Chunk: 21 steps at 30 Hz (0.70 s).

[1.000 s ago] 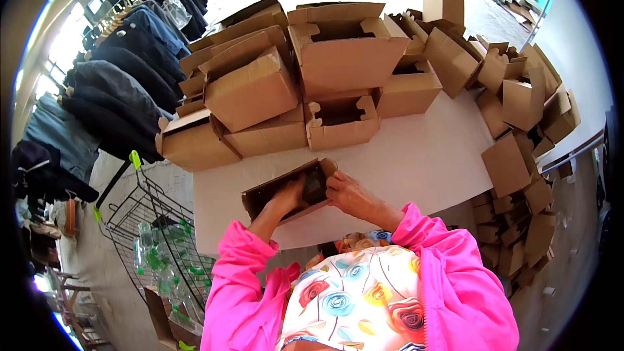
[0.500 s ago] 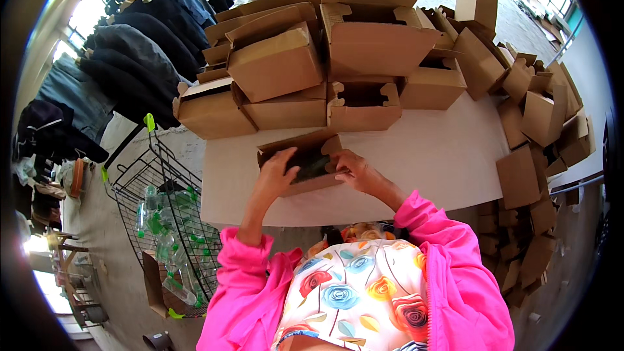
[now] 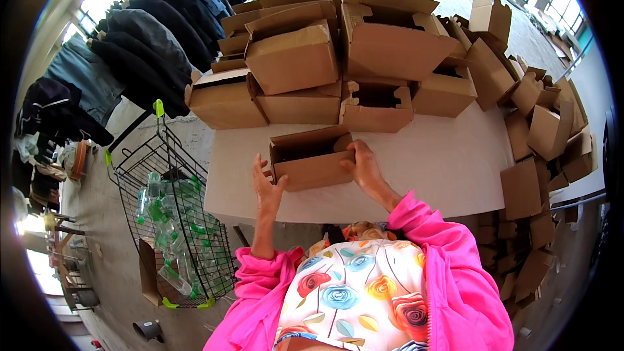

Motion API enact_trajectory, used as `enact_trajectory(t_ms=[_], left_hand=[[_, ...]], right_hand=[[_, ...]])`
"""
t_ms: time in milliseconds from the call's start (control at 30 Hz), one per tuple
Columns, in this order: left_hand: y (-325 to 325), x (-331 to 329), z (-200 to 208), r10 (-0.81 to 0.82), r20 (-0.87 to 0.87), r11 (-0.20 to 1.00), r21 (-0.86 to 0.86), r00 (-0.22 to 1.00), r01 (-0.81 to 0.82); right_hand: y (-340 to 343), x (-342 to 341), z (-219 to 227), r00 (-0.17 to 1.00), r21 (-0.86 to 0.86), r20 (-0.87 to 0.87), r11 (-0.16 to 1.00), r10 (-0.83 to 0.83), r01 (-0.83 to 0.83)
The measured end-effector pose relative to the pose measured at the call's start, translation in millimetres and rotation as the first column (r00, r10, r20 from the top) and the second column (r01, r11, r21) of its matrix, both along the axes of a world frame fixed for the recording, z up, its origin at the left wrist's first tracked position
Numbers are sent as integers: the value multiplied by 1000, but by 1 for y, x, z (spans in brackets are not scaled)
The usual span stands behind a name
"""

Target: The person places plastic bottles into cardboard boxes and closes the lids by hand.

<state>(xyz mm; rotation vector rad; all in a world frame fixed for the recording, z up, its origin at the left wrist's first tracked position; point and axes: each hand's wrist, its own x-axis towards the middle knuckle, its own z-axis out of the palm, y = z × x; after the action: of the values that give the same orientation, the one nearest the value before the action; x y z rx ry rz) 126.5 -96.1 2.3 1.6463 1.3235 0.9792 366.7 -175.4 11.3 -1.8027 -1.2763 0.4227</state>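
Note:
A small brown cardboard box (image 3: 318, 172) stands open-topped on the pale table in front of me. Its inside is dark, and what lies in it cannot be made out. My right hand (image 3: 365, 170) grips the box's right end, thumb on the front wall and fingers round the side. Beside the left end is my left hand (image 3: 266, 185), fingers spread and raised, with the thumb close to the box's lower left corner. Whether that thumb touches the cardboard is hard to tell.
Stacked open cardboard boxes (image 3: 292, 58) line the table's (image 3: 448, 156) far side. More boxes (image 3: 549, 123) pile up at the right. A black wire shopping cart (image 3: 185, 221) with clear green-capped bottles stands at the left, below a rack of dark clothes (image 3: 146, 39).
My left hand has come out of the box's opening to its left side. My right hand has moved onto the right end, and the box sits slightly further right in view.

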Motion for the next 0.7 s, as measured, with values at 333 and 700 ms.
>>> enact_trajectory(t_ms=[333, 700], left_hand=[[12, 4, -27, -81, -29, 981, 174, 996, 85], [13, 6, -37, -173, 6, 923, 351, 985, 160]], right_hand=[[12, 20, 13, 989, -274, 100, 959, 108, -76], [6, 37, -6, 948, -59, 81, 951, 307, -303]])
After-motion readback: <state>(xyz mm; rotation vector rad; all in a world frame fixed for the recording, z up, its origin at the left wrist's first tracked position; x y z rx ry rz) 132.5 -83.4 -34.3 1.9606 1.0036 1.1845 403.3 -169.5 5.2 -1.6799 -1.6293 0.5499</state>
